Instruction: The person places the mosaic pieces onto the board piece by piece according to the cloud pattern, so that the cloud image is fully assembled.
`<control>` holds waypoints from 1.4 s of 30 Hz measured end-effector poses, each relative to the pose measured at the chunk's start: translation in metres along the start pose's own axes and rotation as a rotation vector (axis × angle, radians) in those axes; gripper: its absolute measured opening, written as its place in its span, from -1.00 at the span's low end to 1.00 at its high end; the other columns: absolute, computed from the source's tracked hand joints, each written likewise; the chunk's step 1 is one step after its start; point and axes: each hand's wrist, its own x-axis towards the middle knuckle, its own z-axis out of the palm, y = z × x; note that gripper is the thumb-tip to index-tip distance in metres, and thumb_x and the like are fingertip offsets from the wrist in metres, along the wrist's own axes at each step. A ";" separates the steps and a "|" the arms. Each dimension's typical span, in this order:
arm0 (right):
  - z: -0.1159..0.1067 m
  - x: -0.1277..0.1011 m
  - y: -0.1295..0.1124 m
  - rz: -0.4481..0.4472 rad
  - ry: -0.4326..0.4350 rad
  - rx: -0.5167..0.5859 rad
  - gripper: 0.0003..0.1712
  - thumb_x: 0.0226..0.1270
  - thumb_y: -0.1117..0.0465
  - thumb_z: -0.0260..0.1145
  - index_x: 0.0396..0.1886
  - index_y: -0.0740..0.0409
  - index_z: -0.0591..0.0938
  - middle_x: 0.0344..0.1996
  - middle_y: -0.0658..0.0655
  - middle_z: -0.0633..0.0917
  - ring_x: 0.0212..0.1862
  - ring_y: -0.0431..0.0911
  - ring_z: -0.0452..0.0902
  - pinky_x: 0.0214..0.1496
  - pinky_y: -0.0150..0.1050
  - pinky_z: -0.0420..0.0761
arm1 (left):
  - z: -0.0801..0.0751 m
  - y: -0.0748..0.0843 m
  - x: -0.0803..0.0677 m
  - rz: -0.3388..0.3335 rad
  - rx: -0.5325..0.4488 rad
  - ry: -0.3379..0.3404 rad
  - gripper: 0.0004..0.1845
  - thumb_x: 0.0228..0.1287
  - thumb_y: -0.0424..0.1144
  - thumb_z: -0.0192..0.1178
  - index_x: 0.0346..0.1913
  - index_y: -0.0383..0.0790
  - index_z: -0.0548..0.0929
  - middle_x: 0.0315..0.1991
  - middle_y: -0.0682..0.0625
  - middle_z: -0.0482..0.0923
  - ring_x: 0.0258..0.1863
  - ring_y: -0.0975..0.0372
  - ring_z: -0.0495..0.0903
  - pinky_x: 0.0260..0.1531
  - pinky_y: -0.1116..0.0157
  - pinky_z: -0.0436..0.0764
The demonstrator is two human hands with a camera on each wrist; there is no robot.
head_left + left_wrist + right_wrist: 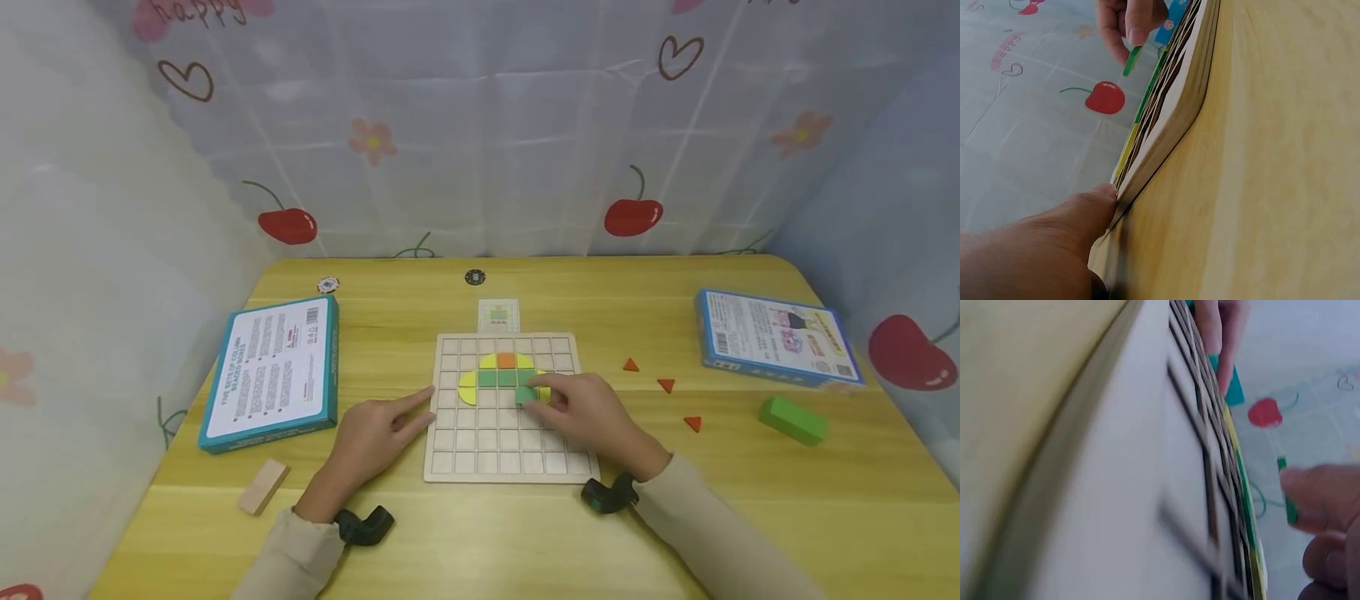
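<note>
On the table lies a square wooden grid board point(476, 462). Its upper middle holds several flat pieces: rounded yellow pieces point(468, 388), an orange square tile point(507, 360) and a row of green square tiles point(497, 378). My right hand point(596, 412) pinches another green square tile point(526, 395) between thumb and fingers; the left wrist view shows this green tile point(1132, 60) raised above the board surface and tilted. With thumb and forefinger extended, my left hand point(372, 439) touches the board's left edge. A small pattern card point(498, 315) sits just beyond the board's far edge.
Right of the board are three red triangles point(666, 385), a green block point(792, 420) and a blue box point(776, 337). To the left lie a teal box point(272, 371) and a wooden block point(263, 487). Two round chips point(475, 277) lie toward the back.
</note>
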 end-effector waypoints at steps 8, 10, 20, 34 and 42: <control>0.025 0.009 0.002 -0.015 0.008 -0.021 -0.70 0.32 -0.02 0.49 -0.06 0.00 0.80 -0.76 -0.26 0.29 -0.65 -0.37 0.13 -0.56 -0.38 0.20 | 0.002 0.002 -0.002 -0.009 0.008 -0.025 -0.54 0.42 0.19 0.23 0.30 0.21 0.66 -0.80 0.32 0.08 -0.73 0.45 -0.02 -0.67 0.37 0.14; 0.030 0.009 0.003 -0.039 0.023 -0.041 -0.72 0.33 -0.02 0.47 -0.06 -0.01 0.81 -0.76 -0.27 0.28 -0.66 -0.38 0.11 -0.57 -0.38 0.19 | 0.001 0.002 -0.001 -0.002 0.008 -0.013 -0.55 0.43 0.18 0.24 0.30 0.20 0.66 -0.80 0.31 0.09 -0.73 0.45 -0.02 -0.68 0.37 0.13; 0.035 0.009 0.005 -0.123 0.116 -0.036 -0.72 0.32 0.05 0.49 -0.03 0.02 0.80 -0.74 -0.27 0.23 -0.65 -0.39 0.06 -0.59 -0.40 0.12 | -0.002 0.002 0.000 -0.003 -0.006 0.002 -0.54 0.43 0.17 0.24 0.30 0.17 0.66 -0.80 0.31 0.10 -0.74 0.45 -0.02 -0.69 0.37 0.12; 0.006 -0.040 0.030 -0.028 0.388 -0.024 -0.70 0.22 0.30 0.54 -0.02 0.11 0.81 -0.67 -0.22 0.38 -0.61 -0.32 0.22 -0.58 -0.45 0.20 | -0.004 0.003 0.004 0.022 0.006 0.001 -0.55 0.42 0.15 0.26 0.29 0.17 0.67 -0.80 0.31 0.10 -0.74 0.46 0.00 -0.68 0.36 0.14; -0.026 -0.072 0.050 0.147 0.392 -0.110 -0.75 0.28 0.17 0.53 -0.06 0.06 0.82 -0.73 -0.23 0.36 -0.64 -0.30 0.19 -0.57 -0.39 0.22 | -0.005 0.004 0.002 0.006 0.003 0.000 -0.56 0.40 0.11 0.30 0.28 0.15 0.68 -0.80 0.32 0.09 -0.73 0.45 0.01 -0.67 0.36 0.14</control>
